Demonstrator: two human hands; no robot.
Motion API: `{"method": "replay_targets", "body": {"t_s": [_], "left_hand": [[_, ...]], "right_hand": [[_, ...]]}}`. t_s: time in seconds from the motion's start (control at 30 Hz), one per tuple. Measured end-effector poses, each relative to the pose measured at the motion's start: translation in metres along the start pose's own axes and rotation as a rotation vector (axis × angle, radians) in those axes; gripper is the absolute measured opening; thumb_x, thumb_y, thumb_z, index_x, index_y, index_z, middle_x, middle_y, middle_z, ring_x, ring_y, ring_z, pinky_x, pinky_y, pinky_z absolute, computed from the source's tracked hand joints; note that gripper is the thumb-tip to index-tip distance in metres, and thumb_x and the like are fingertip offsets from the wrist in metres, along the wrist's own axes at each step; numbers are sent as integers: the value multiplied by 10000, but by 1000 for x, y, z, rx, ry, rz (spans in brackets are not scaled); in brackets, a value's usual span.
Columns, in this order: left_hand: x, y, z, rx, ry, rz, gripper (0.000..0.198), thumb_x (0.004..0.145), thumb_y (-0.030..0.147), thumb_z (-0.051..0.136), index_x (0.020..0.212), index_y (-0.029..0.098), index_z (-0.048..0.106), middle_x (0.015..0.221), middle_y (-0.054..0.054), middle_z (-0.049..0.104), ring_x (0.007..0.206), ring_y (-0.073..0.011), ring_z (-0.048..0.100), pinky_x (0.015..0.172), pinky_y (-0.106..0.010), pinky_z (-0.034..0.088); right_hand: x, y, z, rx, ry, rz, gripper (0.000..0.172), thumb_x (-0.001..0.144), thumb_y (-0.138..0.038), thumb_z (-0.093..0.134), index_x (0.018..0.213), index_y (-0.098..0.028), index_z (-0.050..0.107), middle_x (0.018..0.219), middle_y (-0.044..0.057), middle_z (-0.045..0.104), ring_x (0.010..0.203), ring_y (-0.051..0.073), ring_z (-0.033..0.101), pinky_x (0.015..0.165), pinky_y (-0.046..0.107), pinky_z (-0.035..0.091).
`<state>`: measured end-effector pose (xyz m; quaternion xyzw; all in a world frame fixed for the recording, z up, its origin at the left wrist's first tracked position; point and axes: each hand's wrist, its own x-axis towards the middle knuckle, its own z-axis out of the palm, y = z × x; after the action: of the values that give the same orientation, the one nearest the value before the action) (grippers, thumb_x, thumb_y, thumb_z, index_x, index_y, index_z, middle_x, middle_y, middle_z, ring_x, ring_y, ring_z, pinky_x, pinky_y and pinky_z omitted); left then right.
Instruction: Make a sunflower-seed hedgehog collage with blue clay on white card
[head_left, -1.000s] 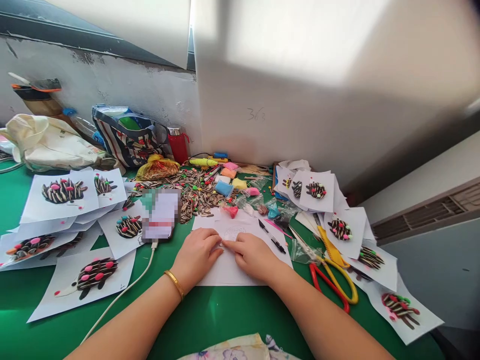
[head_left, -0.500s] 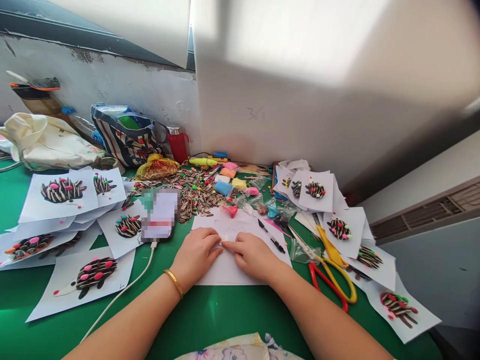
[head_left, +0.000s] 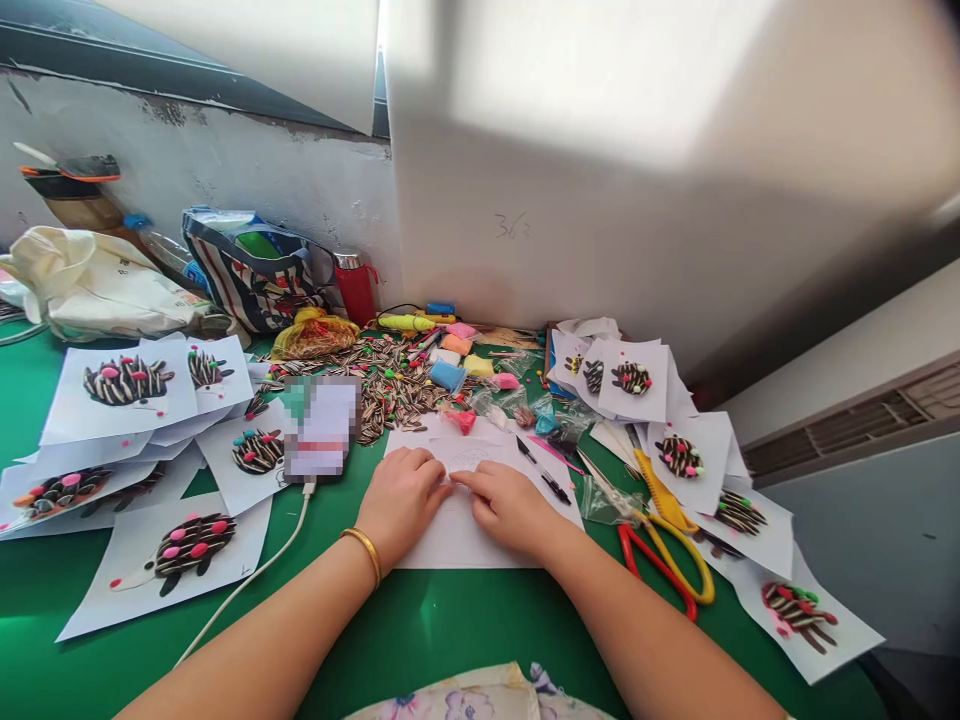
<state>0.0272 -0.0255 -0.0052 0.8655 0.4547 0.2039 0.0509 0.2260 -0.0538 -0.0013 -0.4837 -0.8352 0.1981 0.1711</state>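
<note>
Both my hands rest on a white sheet of paper [head_left: 480, 545] with a faint pencil outline, lying on the green table [head_left: 420, 630]. My left hand [head_left: 401, 500], a gold bangle on its wrist, has its fingers curled and pressed together at the sheet's middle. My right hand [head_left: 506, 505] faces it, fingertips pinched and touching the left hand's. What the fingers pinch is too small to make out. A pile of striped sunflower seeds [head_left: 390, 385] lies just beyond the sheet.
Finished seed hedgehog pictures [head_left: 180, 550] on paper lie left and right [head_left: 679, 455]. A phone [head_left: 321, 428] with a white cable sits left of the sheet. Clay pieces [head_left: 448, 376], a black pen [head_left: 544, 472], red and yellow scissors [head_left: 667, 545], bags and a red flask [head_left: 357, 288] crowd the back.
Both hands have shifted slightly forward on the sheet, the left a little to the right; their fingertips stay together.
</note>
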Motion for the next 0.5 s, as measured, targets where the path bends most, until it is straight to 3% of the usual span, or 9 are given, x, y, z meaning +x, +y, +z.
{"method": "replay_targets", "body": {"t_s": [0.13,0.23,0.33,0.5], "left_hand": [[-3,-4,-2,-44,-3,21,107,837,297,658,899,210,663,965,-69,663,922,-237,599,843,-402,489],[-6,-7,-1,-52,-2,36,230,834,301,662,1051,224,655,1216,-91,638,1143,-273,573,1038,-491,420],[-8,-10,2,-24,-43,66,397,863,304,624,1250,227,580,1426,-106,520,1323,-287,467,1151,-561,286],[-11,-9,3,-23,-85,104,411,904,294,569,1309,229,549,1390,-105,564,1332,-279,475,1163,-608,222]], "right_hand": [[-4,14,-16,52,90,70,316,915,-148,464,1195,-197,602,1075,54,637,983,152,578,870,252,430],[-9,36,-37,-133,147,309,194,932,-217,488,1059,-192,632,1026,58,634,934,167,581,831,260,422],[-14,54,-50,-353,98,518,186,932,-255,515,1052,-191,642,1079,82,618,969,191,577,786,262,408],[-13,62,-54,-486,48,562,198,937,-267,509,1048,-193,655,1080,88,616,1016,213,571,772,267,398]]}}
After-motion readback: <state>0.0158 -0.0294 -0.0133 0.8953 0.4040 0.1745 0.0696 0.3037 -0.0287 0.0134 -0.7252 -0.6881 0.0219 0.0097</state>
